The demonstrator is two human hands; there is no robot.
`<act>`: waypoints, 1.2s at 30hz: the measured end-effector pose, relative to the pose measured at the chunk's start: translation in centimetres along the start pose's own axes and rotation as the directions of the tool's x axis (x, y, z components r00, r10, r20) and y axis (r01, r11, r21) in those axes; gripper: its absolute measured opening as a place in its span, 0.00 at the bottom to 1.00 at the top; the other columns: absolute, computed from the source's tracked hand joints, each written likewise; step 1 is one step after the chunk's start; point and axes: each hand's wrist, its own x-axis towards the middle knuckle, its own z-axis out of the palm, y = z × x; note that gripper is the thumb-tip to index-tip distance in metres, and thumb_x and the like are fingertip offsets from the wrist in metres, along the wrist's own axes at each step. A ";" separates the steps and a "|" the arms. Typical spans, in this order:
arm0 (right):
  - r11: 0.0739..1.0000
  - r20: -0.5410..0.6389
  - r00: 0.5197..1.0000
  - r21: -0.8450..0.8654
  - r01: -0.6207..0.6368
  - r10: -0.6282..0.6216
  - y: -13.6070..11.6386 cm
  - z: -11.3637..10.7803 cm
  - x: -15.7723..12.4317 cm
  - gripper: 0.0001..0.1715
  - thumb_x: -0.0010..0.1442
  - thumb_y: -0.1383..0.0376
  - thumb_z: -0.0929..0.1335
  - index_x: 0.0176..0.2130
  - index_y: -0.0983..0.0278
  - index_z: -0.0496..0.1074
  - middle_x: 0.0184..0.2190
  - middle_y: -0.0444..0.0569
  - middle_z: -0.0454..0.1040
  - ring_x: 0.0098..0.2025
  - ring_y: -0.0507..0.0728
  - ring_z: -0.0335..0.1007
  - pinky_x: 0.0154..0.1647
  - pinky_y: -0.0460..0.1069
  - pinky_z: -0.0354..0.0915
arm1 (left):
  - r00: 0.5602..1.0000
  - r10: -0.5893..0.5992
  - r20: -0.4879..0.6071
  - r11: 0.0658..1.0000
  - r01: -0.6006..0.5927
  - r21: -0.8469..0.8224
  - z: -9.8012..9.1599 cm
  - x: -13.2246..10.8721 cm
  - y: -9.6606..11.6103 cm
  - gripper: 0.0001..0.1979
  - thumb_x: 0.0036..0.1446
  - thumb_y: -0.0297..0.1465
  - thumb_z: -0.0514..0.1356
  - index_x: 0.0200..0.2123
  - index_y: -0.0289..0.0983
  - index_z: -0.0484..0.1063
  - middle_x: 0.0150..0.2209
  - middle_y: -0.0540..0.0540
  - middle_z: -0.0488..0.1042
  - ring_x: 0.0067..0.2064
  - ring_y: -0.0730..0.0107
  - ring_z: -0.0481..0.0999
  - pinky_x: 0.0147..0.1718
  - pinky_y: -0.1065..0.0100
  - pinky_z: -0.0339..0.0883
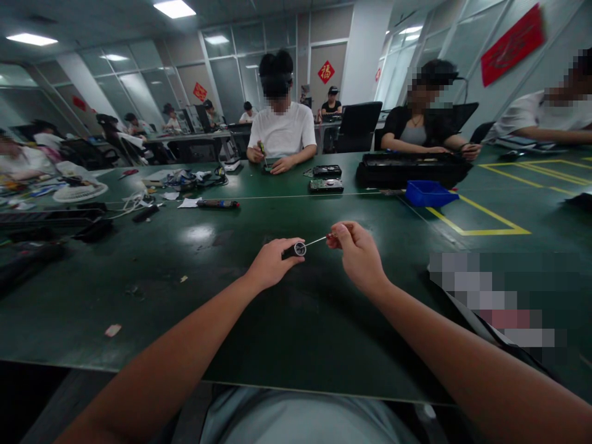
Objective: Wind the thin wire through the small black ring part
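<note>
In the middle of the view, my left hand [268,264] is closed round a short black cylinder [288,252]. Its round end has a silvery rim and faces toward the right. My right hand [359,254] grips a thin screwdriver [316,241] by its reddish handle, which the fingers mostly cover. The metal shaft slants down to the left, and its tip meets the rimmed end of the cylinder. Whether the tip goes inside cannot be made out. Both hands are above the green table [296,333].
A pen-like tool [217,203] lies ahead on the left, near tangled cables [185,177]. Across the table are hard drives [326,185], a blue bin [430,193] and a long black housing [411,170]. A person in white [283,126] works opposite. A paper scrap [113,330] lies near left.
</note>
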 end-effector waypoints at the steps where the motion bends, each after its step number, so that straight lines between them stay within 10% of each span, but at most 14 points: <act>1: 0.999 0.008 1.000 -0.033 0.026 -0.026 -0.2 0.0 -0.1 0.14 0.65 0.54 0.64 0.39 0.62 0.70 0.31 0.48 0.76 0.33 0.55 0.73 0.38 0.54 0.70 | 1.000 0.001 -0.003 1.000 -0.001 0.006 0.0 0.0 0.0 0.21 0.58 0.34 0.66 0.55 0.42 0.73 0.53 0.46 0.77 0.54 0.59 0.74 0.56 0.56 0.64; 11: 0.957 0.060 0.989 -0.250 0.144 -0.133 -1.4 -0.4 -0.8 0.14 0.67 0.55 0.62 0.40 0.61 0.71 0.32 0.49 0.78 0.34 0.57 0.75 0.36 0.52 0.67 | 0.999 -0.001 -0.041 0.999 0.003 0.041 0.0 0.0 0.0 0.21 0.59 0.35 0.66 0.55 0.42 0.73 0.52 0.45 0.77 0.52 0.58 0.74 0.54 0.56 0.66; 19: 0.860 0.034 0.987 -0.487 0.153 -0.157 -2.4 -0.7 -0.7 0.25 0.60 0.49 0.69 0.21 0.60 0.64 0.16 0.42 0.67 0.20 0.51 0.60 0.25 0.49 0.54 | 0.999 0.025 -0.034 0.999 -0.023 0.048 0.0 -0.1 -0.2 0.21 0.58 0.35 0.66 0.55 0.42 0.73 0.50 0.46 0.77 0.51 0.59 0.74 0.53 0.56 0.66; 36: 0.885 0.205 0.956 -0.375 0.276 -0.212 -2.0 -0.9 -0.7 0.10 0.61 0.57 0.69 0.38 0.60 0.73 0.33 0.49 0.79 0.35 0.59 0.76 0.36 0.54 0.68 | 0.999 0.009 -0.033 0.999 -0.007 0.050 0.0 -0.1 -0.3 0.20 0.59 0.34 0.65 0.55 0.42 0.73 0.50 0.45 0.77 0.52 0.58 0.74 0.53 0.56 0.66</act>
